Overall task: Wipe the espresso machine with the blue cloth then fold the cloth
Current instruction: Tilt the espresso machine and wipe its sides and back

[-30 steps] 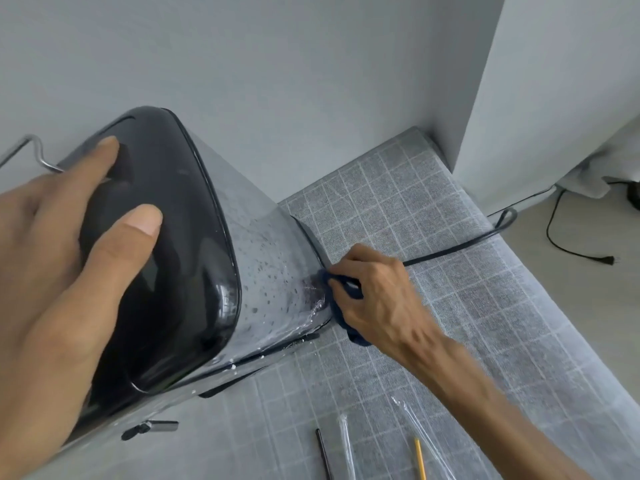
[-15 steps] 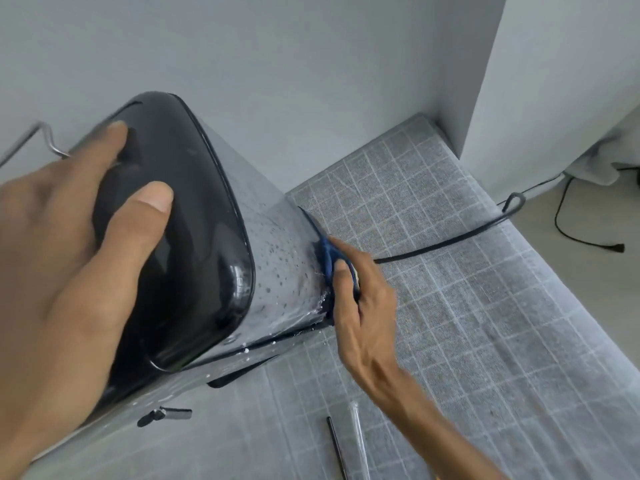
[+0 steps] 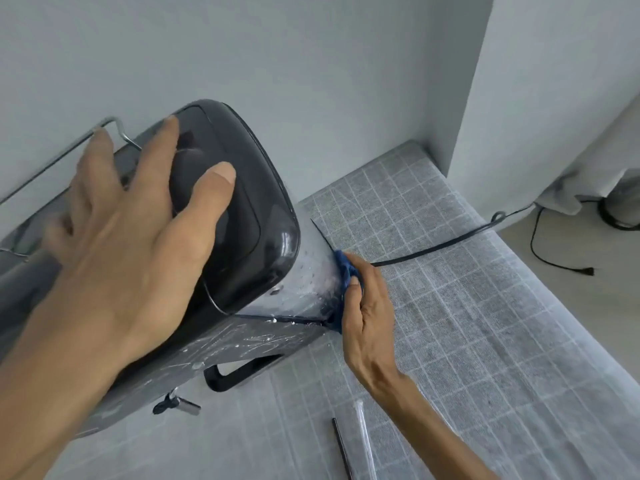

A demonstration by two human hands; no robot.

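Two hands working, your left hand (image 3: 135, 244) lying flat on the espresso machine (image 3: 242, 216), your right hand (image 3: 370, 313) pinching the blue cloth (image 3: 344, 268) against its far-right lower corner.

Home corner, grid-patterned table cover (image 3: 485, 341), plain walls (image 3: 311, 81), floor cable (image 3: 554, 261), curtain (image 3: 595, 174)

The machine's top (image 3: 239, 216) is glossy black plastic, its side (image 3: 311, 278) wet, shiny metal. The blue cloth (image 3: 346, 268) looks soft; the table cover (image 3: 485, 323) is matt, woven, checked.
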